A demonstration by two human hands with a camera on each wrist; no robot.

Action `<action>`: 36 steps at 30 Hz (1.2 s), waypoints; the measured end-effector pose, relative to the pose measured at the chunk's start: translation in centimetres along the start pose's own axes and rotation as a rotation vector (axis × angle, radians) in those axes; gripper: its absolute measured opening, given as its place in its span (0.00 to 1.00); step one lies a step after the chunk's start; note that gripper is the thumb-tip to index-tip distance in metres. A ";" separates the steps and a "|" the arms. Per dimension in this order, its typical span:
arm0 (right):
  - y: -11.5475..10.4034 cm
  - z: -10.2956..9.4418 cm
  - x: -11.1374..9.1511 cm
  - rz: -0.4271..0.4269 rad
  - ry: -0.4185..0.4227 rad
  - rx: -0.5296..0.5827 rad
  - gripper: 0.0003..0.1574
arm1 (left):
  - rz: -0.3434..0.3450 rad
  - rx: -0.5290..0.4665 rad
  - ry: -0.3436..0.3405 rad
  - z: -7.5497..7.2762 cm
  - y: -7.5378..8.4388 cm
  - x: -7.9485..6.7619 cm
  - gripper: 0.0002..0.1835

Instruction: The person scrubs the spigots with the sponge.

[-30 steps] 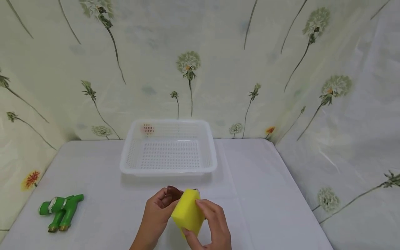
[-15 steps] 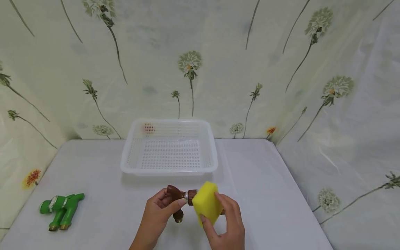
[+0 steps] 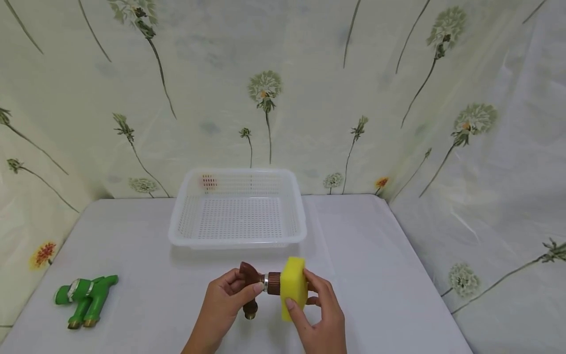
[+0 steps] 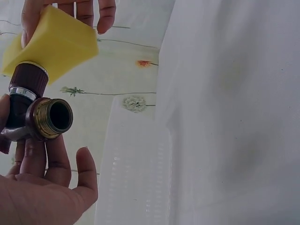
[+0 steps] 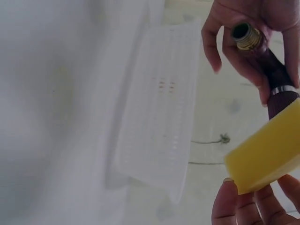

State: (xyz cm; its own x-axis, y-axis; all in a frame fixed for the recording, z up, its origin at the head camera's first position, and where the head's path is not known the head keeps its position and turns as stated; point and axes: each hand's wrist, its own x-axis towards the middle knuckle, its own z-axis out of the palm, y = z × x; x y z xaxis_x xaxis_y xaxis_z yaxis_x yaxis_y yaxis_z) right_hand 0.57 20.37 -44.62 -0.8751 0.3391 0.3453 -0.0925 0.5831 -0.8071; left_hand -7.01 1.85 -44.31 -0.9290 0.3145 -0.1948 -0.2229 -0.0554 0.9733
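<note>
A brown tap [image 3: 274, 283] with silver bands is gripped at its left part by my left hand [image 3: 221, 307], thumb on the front. Its threaded brass end [image 4: 52, 117] opens toward the camera in the left wrist view. My right hand [image 3: 325, 314] pinches a yellow sponge [image 3: 293, 290], thumb on the near side and fingers behind. The sponge [image 5: 267, 152] lies against the ribbed brown section, and part of the tap's right end shows past it. On the table's left lies a green tap [image 3: 88, 299] with silver bands and brass ends.
A white perforated plastic basket [image 3: 237, 242] stands at the back middle of the white-covered table [image 3: 376, 275]. Behind and beside the table hangs a curtain [image 3: 318, 98] printed with dandelions.
My right hand has moved the sponge rightward along the brown tap, uncovering its ribbed section, and turned it more upright. My left hand keeps its hold. The green tap has stayed put.
</note>
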 end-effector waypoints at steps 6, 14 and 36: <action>0.6 0.0 0.2 0.005 -0.003 -0.024 0.37 | -0.025 0.006 0.016 -0.2 0.0 0.3 0.23; -1.3 0.7 -0.6 -0.349 0.101 -0.020 0.43 | -0.040 -0.025 0.045 -0.2 -0.1 0.5 0.25; 0.4 1.2 0.5 -0.282 0.027 -0.074 0.42 | -0.020 0.047 0.099 -0.5 -0.6 0.7 0.25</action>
State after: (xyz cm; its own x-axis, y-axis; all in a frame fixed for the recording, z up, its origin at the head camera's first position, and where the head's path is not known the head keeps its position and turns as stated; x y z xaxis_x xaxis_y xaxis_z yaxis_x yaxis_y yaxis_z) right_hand -0.50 19.92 -45.36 -0.8069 0.1746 0.5643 -0.2944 0.7093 -0.6405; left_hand -7.67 1.64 -45.07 -0.9496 0.2200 -0.2232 -0.2298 -0.0044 0.9732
